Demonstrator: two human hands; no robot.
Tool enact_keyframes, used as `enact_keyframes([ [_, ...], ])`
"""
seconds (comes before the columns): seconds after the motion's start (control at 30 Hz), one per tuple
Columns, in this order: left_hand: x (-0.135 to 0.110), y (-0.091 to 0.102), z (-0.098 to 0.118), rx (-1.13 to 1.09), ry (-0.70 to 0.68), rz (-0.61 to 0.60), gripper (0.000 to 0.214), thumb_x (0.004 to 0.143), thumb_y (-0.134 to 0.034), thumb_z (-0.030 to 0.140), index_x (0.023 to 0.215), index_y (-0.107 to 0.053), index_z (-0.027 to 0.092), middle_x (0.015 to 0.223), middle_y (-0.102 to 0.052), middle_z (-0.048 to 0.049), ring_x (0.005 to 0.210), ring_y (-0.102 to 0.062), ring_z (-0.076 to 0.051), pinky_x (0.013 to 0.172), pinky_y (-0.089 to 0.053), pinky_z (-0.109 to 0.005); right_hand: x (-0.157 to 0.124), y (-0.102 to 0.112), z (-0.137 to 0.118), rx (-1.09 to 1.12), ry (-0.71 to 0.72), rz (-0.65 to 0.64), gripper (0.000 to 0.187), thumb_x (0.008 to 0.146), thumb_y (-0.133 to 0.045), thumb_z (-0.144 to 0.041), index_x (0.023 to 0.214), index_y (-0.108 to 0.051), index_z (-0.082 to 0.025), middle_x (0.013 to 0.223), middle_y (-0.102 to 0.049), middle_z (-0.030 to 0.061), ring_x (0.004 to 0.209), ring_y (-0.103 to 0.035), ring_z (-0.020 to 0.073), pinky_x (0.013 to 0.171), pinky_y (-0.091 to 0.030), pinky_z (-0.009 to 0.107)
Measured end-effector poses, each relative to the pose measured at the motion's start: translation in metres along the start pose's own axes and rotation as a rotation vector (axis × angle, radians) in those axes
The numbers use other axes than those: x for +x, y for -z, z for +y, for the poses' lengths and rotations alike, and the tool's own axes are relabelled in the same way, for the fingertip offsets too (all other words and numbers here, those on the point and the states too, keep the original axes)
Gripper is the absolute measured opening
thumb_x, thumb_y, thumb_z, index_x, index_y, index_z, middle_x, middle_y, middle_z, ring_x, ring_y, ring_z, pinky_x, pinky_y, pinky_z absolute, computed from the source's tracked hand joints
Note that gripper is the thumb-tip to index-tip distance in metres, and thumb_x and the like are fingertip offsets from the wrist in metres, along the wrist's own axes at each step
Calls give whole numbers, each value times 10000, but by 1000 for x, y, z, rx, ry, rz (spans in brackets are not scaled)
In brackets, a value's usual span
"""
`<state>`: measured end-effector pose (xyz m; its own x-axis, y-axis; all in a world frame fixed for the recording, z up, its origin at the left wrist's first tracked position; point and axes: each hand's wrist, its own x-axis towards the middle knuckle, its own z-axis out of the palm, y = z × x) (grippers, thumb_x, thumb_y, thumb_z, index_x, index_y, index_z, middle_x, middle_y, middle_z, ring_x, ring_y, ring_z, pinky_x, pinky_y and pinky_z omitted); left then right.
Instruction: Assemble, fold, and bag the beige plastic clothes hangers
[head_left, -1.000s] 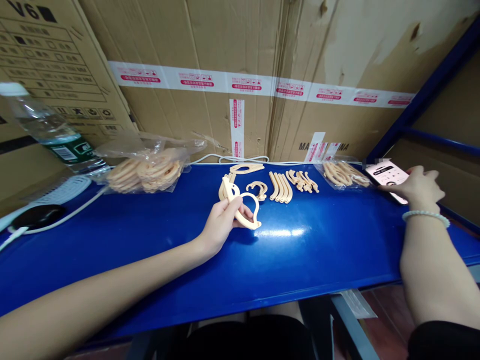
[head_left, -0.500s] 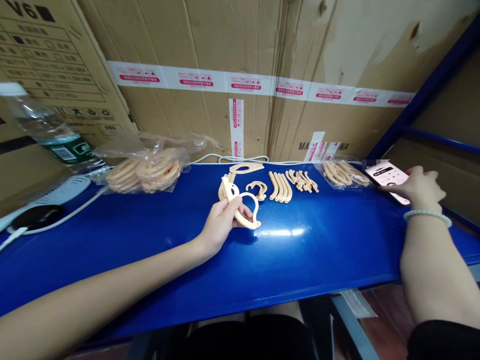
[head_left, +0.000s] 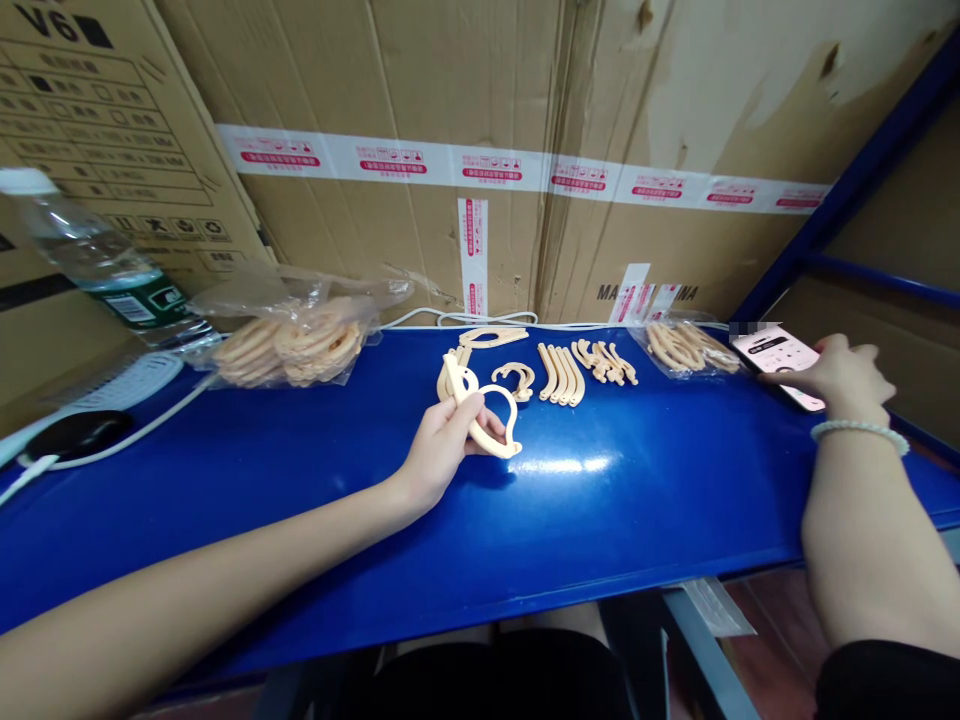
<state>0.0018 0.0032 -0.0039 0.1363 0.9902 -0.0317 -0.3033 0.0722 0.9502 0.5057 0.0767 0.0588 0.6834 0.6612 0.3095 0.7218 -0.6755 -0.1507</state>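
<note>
Left hand: grip clenched on one beige plastic ring, middle of the table. Right hand: grip released, touching one phone, far right. Two bags of parts; one bottle, far left.

Bag of rings left, phone right, curved strips between

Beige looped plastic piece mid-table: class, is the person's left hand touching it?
Touching. The head view shows the left hand gripping the beige looped plastic piece.
</note>
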Motion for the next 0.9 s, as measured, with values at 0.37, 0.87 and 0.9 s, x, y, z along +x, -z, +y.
enact_keyframes([
  [0.37,-1,0,1,-26,-5,-6,401,783,-699,492,638,-524,161,662,-663,-39,627,-658,-173,609,-558,-287,2,-1,2,30,6,-2,931,640,-762,-718,1335,-486,-163,1333,-432,310,1144,-521,460,825,-366,521],
  [0.87,-1,1,0,-29,-14,-12,404,788,-695,496,646,-521,160,663,-661,-37,628,-657,-173,621,-565,-298,15,-5,8,-38,0,-81,837,649,-765,-709,1251,-583,-157,1265,-516,301,1107,-566,439,794,-420,515],
  [0.9,-1,1,0,-28,-13,-9,399,790,-693,491,648,-521,160,666,-660,-37,630,-657,-172,623,-565,-299,19,-8,10,-44,21,-106,767,639,-765,-712,1146,-637,-151,1173,-570,276,1025,-595,414,751,-433,494],
])
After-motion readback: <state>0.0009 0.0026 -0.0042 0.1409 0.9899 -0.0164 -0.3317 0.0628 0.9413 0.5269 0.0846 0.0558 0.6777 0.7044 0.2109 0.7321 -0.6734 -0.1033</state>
